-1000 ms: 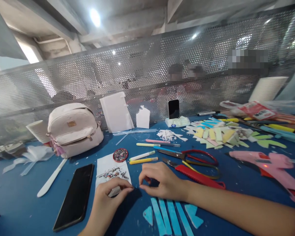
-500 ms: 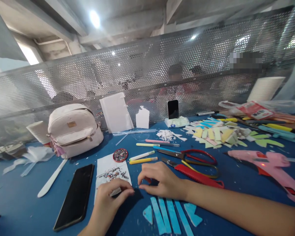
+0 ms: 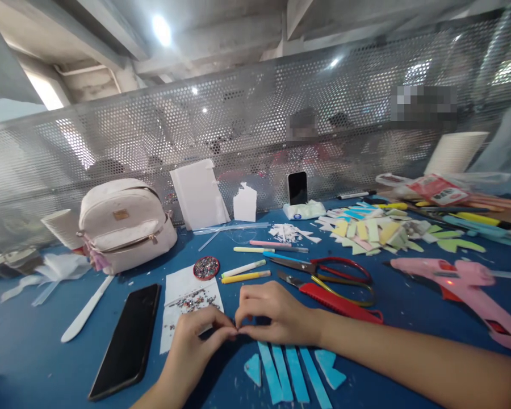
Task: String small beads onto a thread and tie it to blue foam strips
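My left hand (image 3: 200,343) and my right hand (image 3: 275,315) meet at their fingertips above the blue table. Thumb and fingers of each are pinched together; whatever lies between them is too small to make out. Just beyond my left hand, a white paper sheet (image 3: 168,335) carries scattered small beads (image 3: 193,300). A round red-rimmed dish (image 3: 206,267) full of similar beads sits at the sheet's far edge. Blue painted strips (image 3: 297,375) lie side by side below my right hand, with a blue triangular piece (image 3: 252,369) and a notched blue piece (image 3: 330,368) flanking them.
Red-handled scissors (image 3: 343,270) and a red cutter (image 3: 340,302) lie beyond my right forearm. A pink glue gun (image 3: 455,284) is at the right. At the left are a black phone (image 3: 125,341), a white plastic knife (image 3: 87,309) and a pale backpack (image 3: 125,227). Coloured scraps (image 3: 378,230) are heaped behind.
My two hands have come together, so their fingertips now touch where a small gap was before. The view has shifted slightly; the things on the table look unchanged.
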{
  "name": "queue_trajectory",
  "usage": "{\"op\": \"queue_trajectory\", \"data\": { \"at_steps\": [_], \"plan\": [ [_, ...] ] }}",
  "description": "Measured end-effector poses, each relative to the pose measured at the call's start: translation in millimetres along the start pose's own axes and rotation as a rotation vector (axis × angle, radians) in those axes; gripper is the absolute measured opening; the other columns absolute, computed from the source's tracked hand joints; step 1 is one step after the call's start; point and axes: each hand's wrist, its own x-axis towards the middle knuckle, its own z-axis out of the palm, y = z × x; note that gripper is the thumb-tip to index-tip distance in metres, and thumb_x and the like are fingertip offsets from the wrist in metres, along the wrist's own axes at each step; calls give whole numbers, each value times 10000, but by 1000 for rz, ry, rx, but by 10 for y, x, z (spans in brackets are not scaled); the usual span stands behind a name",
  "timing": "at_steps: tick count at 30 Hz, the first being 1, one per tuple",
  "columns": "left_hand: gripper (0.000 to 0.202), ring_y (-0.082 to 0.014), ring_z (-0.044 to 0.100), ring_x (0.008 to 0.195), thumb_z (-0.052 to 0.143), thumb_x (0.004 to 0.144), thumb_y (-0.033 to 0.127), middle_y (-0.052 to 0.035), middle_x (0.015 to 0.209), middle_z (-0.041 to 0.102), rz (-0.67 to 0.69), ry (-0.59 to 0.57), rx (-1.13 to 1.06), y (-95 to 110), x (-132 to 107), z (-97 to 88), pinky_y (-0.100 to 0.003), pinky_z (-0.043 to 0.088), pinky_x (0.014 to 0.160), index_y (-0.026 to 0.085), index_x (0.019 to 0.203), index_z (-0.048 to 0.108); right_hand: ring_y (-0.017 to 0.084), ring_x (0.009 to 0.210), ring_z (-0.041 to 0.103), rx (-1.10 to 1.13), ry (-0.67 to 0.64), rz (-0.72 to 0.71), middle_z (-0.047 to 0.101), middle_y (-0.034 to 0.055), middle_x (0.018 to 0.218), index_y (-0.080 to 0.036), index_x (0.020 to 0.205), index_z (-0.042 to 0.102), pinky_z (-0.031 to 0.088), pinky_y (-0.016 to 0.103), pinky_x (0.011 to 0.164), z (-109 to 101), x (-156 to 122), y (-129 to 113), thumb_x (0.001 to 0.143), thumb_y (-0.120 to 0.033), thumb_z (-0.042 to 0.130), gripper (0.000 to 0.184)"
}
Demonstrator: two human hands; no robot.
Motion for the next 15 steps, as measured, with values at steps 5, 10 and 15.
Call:
{"op": "queue_trajectory", "data": {
  "at_steps": [5,10,15],
  "plan": [
    [159,-178,683,679,670,849,229,-29,697,738,37,-26,-5,-22,-14,-16,-227,499,663,188,705,725,126,710,553,28,22,8,587,7,792,-188,881,603,387,227,604,7,0,-15,891,-188,576,29],
    [146,-177,676,706,653,884,208,-42,728,741,209,-113,-26,-27,-92,-77,-242,493,698,197,764,734,118,643,486,46,117,63,559,-7,752,-188,844,531,367,226,581,4,-3,-15,812,-121,549,77],
    [146,-167,669,691,648,891,192,-38,724,738,235,-122,-35,-29,-138,-112,-241,485,696,200,767,725,119,659,490,51,191,163,559,-7,763,-190,818,509,376,227,617,-10,5,-14,804,-124,547,77]
  ]
}}
